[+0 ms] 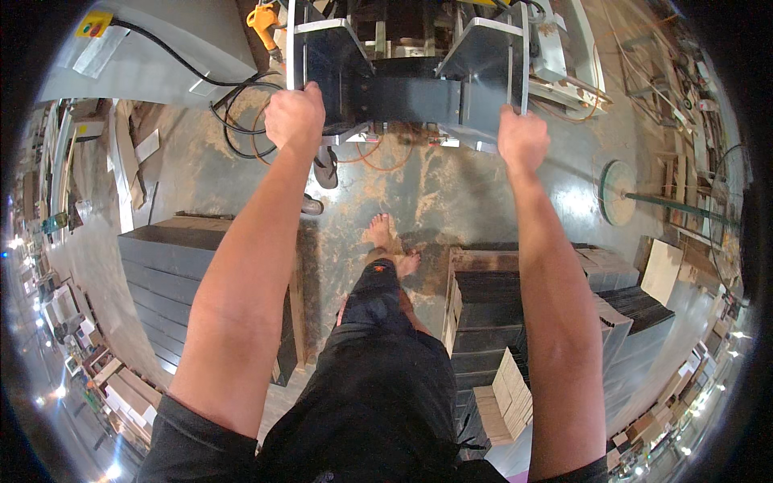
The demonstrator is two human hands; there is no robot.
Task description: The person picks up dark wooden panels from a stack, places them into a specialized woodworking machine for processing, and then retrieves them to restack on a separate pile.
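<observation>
In front of me, at the top of the head view, is a black panel frame [411, 98] with two side panels, pale edges and a crosspiece between them. My left hand [295, 117] is closed around the lower end of its left side panel. On the opposite side, my right hand [523, 138] grips the right side panel near its pale outer edge. Both arms stretch forward, far apart. The frame's far part is cut off by the top of the view, and my fingertips are largely hidden.
Stacked dark boards [153, 270] stand at left, with more dark boards [487, 322] at right. A grey machine [193, 48] with a black cable [165, 44] is at upper left, near a yellow-orange tool [262, 22]. Sandals [324, 171] and a round green base [618, 193] rest on the dusty floor.
</observation>
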